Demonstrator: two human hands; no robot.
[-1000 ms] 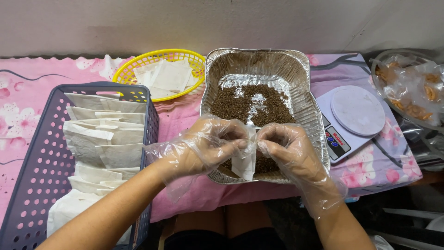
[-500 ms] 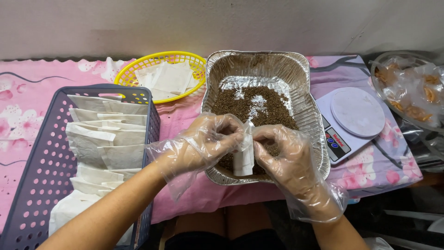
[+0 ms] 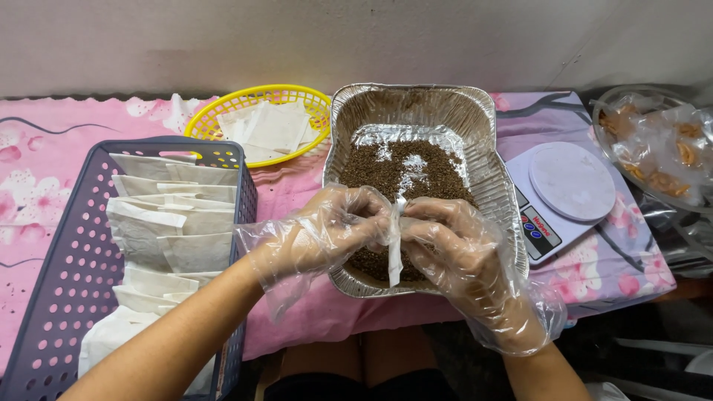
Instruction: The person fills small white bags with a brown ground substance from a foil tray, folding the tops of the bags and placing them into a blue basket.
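Both my hands wear loose clear plastic gloves. My left hand [image 3: 323,234] and my right hand [image 3: 453,249] pinch the top of one small white paper sachet [image 3: 395,256], which hangs edge-on between them over the near rim of a foil tray [image 3: 486,160]. The tray holds a bed of dark brown granules [image 3: 405,171] with a bare foil patch in the middle.
A grey-blue perforated basket [image 3: 56,282] at left holds several filled white sachets [image 3: 174,238]. A yellow oval basket [image 3: 256,122] behind it holds flat empty sachets. A white digital scale [image 3: 564,186] sits right of the tray, beside a clear bag of wrapped snacks [image 3: 661,148]. A pink floral cloth [image 3: 44,171] covers the table.
The sachet has turned from face-on to edge-on between my fingers. My right hand has rolled over its top, and both hands stayed above the tray's near rim.
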